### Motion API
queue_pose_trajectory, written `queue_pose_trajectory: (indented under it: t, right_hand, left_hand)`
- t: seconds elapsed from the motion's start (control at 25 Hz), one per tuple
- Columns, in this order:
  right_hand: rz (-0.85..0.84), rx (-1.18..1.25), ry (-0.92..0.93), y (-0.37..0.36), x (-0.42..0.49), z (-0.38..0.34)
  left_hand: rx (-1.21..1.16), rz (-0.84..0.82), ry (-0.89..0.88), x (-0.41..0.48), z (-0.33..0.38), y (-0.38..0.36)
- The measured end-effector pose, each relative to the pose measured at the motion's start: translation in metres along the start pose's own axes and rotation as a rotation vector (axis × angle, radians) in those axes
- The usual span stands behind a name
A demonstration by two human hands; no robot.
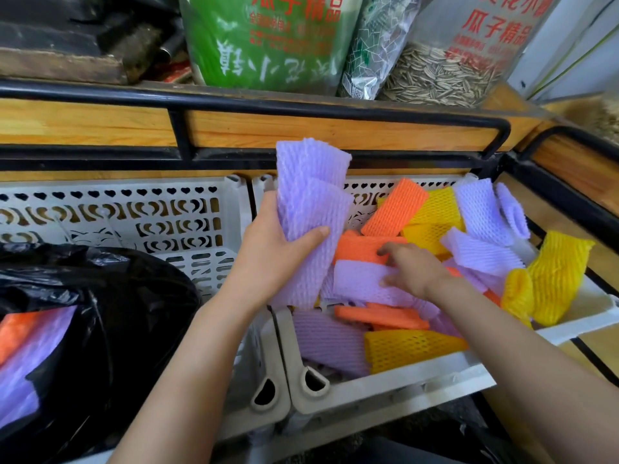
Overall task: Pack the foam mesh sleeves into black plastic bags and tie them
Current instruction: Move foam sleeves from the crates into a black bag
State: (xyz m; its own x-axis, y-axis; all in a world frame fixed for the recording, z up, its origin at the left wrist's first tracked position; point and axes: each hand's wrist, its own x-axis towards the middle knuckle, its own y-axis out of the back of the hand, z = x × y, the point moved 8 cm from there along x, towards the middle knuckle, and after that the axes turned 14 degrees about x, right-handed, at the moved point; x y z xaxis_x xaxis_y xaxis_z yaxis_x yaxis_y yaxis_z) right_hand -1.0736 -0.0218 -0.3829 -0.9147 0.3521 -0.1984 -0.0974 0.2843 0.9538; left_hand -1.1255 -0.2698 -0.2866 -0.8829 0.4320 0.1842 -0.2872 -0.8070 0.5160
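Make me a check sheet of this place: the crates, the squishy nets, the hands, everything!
Surface: right crate and left crate, both white, stand side by side below a wooden shelf.
Job's things: purple, orange and yellow foam sleeves fill the right crate; black bag, at left, open, holds purple and orange ones.
Clutter: nothing seen.
Grippers: left hand grips a purple sleeve stack; right hand touches a purple sleeve in the crate, grip unclear.
Cables: nothing seen.
Surroundings: seed bags on the shelf above.
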Motion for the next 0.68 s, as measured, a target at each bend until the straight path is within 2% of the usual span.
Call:
queue_pose_trajectory:
  t: [0.08, 0.12, 0.2, 0.28, 0.36, 0.44, 0.48, 0.56, 0.68]
  right_hand:
    - [0.134, 0.003, -0.007, 0.019, -0.005, -0.009]
    - [0.236, 0.099, -0.012, 0.032, -0.01, -0.013]
    - [0.468, 0.393, 0.016, 0.061, -0.027, -0.023]
    - [0.602, 0.718, 0.097, 0.084, -0.049, -0.041]
    - [0.562, 1.085, 0.198, 0.09, -0.064, -0.07]
    - [0.376, 1.41, 0.261, 0.08, -0.073, -0.1]
    - [0.29, 1.467, 0.29, 0.075, -0.076, -0.112]
    - [0.248, 1.322, 0.344, 0.068, -0.081, -0.124]
    - [0.382, 1.03, 0.346, 0.068, -0.084, -0.124]
  left_hand:
    - [-0.012, 0.049, 0.061, -0.001, -0.002, 0.001]
    - [-0.024, 0.078, 0.088, -0.001, -0.004, 0.002]
    - [-0.058, 0.128, 0.121, -0.002, -0.008, 0.004]
    - [-0.077, 0.162, 0.129, -0.003, -0.011, 0.007]
    - [-0.068, 0.188, 0.112, -0.005, -0.01, 0.009]
    - [-0.098, 0.187, 0.099, -0.009, -0.006, 0.008]
    - [-0.136, 0.169, 0.108, -0.012, -0.005, 0.006]
    - [-0.249, 0.102, 0.135, -0.014, -0.005, -0.003]
    - [-0.382, -0.034, 0.164, -0.016, -0.005, -0.022]
